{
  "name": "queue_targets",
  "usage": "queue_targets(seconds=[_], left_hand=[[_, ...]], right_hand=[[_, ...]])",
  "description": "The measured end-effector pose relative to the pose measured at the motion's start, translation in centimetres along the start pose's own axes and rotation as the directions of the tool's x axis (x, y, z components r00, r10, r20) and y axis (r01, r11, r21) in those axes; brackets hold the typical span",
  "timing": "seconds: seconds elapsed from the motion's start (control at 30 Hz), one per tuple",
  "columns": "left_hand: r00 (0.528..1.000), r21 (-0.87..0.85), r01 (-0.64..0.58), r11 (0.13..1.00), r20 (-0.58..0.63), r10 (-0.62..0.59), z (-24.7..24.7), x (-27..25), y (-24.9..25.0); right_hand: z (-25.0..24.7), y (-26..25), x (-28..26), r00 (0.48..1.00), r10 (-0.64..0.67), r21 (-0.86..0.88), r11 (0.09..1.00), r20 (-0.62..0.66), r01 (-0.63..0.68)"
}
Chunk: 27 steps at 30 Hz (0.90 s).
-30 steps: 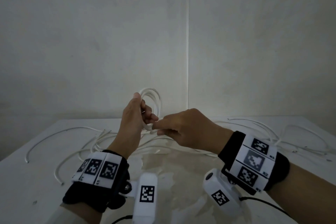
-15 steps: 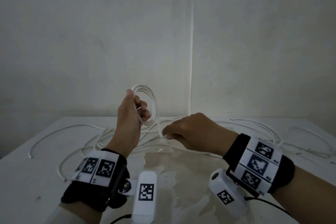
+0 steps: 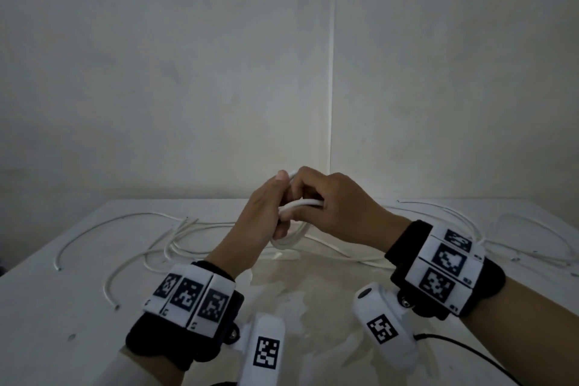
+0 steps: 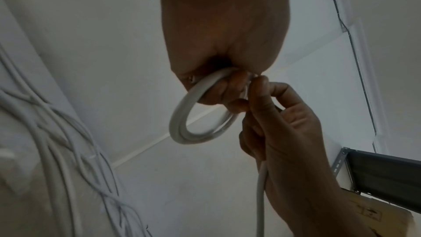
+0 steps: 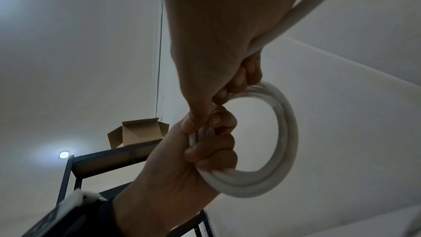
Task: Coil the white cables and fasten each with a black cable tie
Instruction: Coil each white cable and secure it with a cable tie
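A small coil of white cable (image 3: 289, 241) hangs above the table between both hands. My left hand (image 3: 269, 213) grips one side of the coil (image 5: 289, 132), fingers curled through the loop. My right hand (image 3: 332, 204) is closed on the same cable right at the coil's top, touching the left hand's fingers. The cable's free length (image 4: 259, 195) runs out of the right fist toward the table. Several loose white cables (image 3: 194, 238) lie tangled on the table behind the hands. No black cable tie shows in any view.
The white table (image 3: 47, 307) stands against a plain wall. More loose cables (image 3: 470, 222) spread at the right rear. A dark metal shelf (image 4: 376, 172) with an open cardboard box (image 5: 136, 132) stands off to the side. A thin black wire (image 3: 470, 351) trails from my right wrist.
My right hand has risen from near the table to the coil, bringing the cable with it. My left hand has moved right and a little lower, and the coil now hangs below it.
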<state>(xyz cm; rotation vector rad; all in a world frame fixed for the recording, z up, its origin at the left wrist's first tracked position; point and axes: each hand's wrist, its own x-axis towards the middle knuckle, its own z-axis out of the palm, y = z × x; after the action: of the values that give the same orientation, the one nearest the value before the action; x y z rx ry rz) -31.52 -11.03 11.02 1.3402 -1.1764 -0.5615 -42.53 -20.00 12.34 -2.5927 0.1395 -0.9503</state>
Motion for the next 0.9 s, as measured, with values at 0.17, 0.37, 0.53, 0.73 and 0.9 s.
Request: queue_targets(seconds=[0.17, 0.37, 0.53, 0.73, 0.9], left_hand=[[0.994, -0.044, 0.093, 0.995, 0.067, -0.09, 0.2, -0.3, 0.1], [0.984, -0.083, 0.162, 0.983, 0.094, -0.154, 0.2, -0.4, 0.6], [0.975, -0.099, 0.202, 0.974, 0.116, -0.19, 0.3, -0.3, 1.2], [0.989, -0.267, 0.145, 0.953, 0.024, -0.144, 0.2, 0.0, 1.5], [0.994, -0.086, 0.098, 0.992, 0.057, -0.093, -0.1, 0.3, 1.3]], right_hand=[[-0.6, 0.7, -0.2, 0.995, 0.102, 0.126, 0.987, -0.019, -0.099], [-1.0, 1.4, -0.4, 0.981, 0.159, 0.113, 0.983, -0.111, -0.146], [-0.7, 2.0, -0.1, 0.979, 0.107, -0.001, 0.994, -0.176, -0.109], [-1.0, 1.0, -0.1, 0.946, 0.319, 0.339, 0.884, 0.065, -0.322], [-1.6, 1.0, 0.0, 0.942, 0.336, 0.279, 0.904, 0.006, -0.324]])
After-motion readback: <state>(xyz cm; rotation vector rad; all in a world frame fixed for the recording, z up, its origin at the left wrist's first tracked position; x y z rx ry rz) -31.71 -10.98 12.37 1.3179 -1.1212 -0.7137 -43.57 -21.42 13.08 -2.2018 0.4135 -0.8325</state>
